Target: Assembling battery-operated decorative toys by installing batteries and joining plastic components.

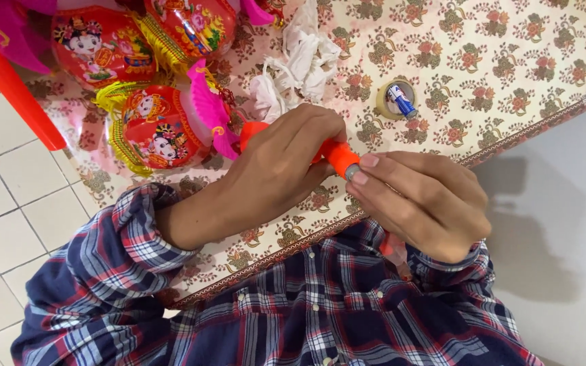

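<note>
Orange cylindrical handle point(339, 156) was held above the near edge of the table point(510, 41), which was covered by a floral-patterned cloth; its long axis ran roughly level, from upper left to lower right in the head view, with the free end directed toward the right hand point(423, 202). The left hand point(276, 169) was closed around the handle's middle, so that only the orange tip and a short reddish portion near the lantern side were visible; the fingertips of the right hand were pinched at the tip, where a small grey metallic end point(352, 172), seemingly a battery, was seated. As a judgement, the insertion was under way and not yet finished: the grey end was still exposed, no cap was seen on the tip, and a second battery point(401, 100) lay unused inside a roll of tape point(393, 99) farther back on the table. Red paper lanterns point(154, 129) with yellow fringes and pink trim were grouped at the far left; crumpled white paper point(303, 57) lay just behind the left hand; plaid sleeves point(123, 237) covered both forearms.
</note>
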